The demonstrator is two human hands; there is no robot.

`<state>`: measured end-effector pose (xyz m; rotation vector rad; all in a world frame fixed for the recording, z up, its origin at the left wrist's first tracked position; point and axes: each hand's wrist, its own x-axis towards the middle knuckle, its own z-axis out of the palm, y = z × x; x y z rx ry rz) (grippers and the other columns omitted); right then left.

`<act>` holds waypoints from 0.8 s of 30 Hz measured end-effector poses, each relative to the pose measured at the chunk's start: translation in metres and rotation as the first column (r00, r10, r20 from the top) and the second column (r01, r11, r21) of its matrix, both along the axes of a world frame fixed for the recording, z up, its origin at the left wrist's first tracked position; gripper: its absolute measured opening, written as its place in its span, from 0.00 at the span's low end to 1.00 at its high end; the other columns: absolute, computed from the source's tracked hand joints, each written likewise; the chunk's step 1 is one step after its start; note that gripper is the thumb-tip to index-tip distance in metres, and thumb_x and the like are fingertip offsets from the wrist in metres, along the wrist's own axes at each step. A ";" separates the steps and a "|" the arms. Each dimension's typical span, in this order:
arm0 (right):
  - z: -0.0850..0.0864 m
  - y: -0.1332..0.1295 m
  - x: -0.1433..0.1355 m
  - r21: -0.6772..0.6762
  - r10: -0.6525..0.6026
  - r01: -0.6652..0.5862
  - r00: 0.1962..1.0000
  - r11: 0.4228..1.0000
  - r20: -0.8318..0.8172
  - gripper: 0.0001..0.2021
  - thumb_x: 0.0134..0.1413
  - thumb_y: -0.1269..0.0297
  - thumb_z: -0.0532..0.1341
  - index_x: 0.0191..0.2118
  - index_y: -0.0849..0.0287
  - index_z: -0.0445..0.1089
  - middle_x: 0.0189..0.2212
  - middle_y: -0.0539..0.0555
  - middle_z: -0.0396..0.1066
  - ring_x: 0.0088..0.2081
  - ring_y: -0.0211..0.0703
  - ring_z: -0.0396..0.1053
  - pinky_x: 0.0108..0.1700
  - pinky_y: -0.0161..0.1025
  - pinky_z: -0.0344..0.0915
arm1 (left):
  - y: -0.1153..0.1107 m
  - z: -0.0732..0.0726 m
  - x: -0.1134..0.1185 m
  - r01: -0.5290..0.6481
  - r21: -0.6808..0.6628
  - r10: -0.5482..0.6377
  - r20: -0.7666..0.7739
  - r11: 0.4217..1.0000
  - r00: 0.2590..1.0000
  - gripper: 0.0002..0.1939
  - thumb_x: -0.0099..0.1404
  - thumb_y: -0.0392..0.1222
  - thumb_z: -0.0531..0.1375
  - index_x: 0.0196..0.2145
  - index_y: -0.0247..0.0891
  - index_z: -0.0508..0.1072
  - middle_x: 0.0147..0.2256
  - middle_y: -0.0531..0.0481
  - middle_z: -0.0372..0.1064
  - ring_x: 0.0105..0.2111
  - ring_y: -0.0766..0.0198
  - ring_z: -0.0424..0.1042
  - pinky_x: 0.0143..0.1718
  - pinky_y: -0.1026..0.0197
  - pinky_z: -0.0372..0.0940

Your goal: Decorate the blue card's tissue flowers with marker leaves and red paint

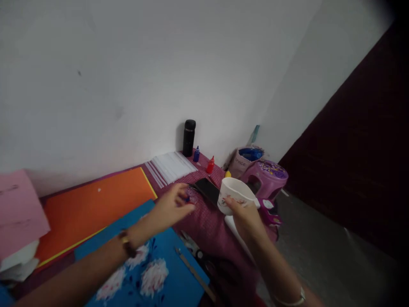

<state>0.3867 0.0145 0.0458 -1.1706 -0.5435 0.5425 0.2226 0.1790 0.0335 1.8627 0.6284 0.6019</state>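
Note:
My right hand (244, 215) is closed around a white cup (234, 189) with a small floral print, held above the table's right side. My left hand (172, 205) is over the table's middle, its fingers curved and the thumb apart from them. Just beyond the left fingertips shows a small dark blue item (187, 198), too small to name. Below my left forearm lies a blue sheet (182, 256) painted with pale pink and white flowers. A slim paintbrush-like stick (194, 270) rests across its right part. Behind the cup lies a flat black object (207, 189).
A black flask (189, 138), a blue bottle (196, 154) and a red bottle (210, 165) stand by the wall. White papers (172, 167) and an orange sheet (99, 209) lie left. Scissors (215, 264) sit in front. Beyond the right edge is a purple stool (268, 175).

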 end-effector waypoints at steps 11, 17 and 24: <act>0.008 -0.012 0.045 -0.034 0.115 -0.110 0.972 0.993 0.203 0.35 0.35 0.54 0.74 0.53 0.58 0.67 0.41 0.55 0.75 0.41 0.44 0.72 0.51 0.46 0.70 | -0.130 -0.003 0.130 -0.133 -0.038 0.137 0.395 0.990 0.908 0.30 0.52 0.32 0.67 0.51 0.36 0.63 0.47 0.42 0.71 0.45 0.55 0.73 0.48 0.54 0.69; 0.030 -0.024 0.111 -0.291 0.255 -0.120 0.834 0.949 0.490 0.51 0.34 0.53 0.74 0.65 0.58 0.54 0.49 0.60 0.71 0.44 0.47 0.72 0.51 0.47 0.70 | -0.126 -0.007 0.164 -0.099 -0.071 0.120 0.419 0.993 0.900 0.27 0.52 0.33 0.67 0.48 0.37 0.64 0.45 0.44 0.72 0.41 0.57 0.74 0.43 0.56 0.70; 0.081 -0.010 0.155 -0.670 0.599 0.073 0.384 0.739 0.703 0.38 0.40 0.59 0.68 0.60 0.61 0.64 0.47 0.60 0.70 0.42 0.48 0.72 0.47 0.46 0.71 | -0.110 -0.001 0.197 -0.072 0.051 0.047 0.387 0.996 0.921 0.24 0.49 0.31 0.65 0.45 0.34 0.67 0.41 0.44 0.72 0.39 0.57 0.73 0.41 0.55 0.69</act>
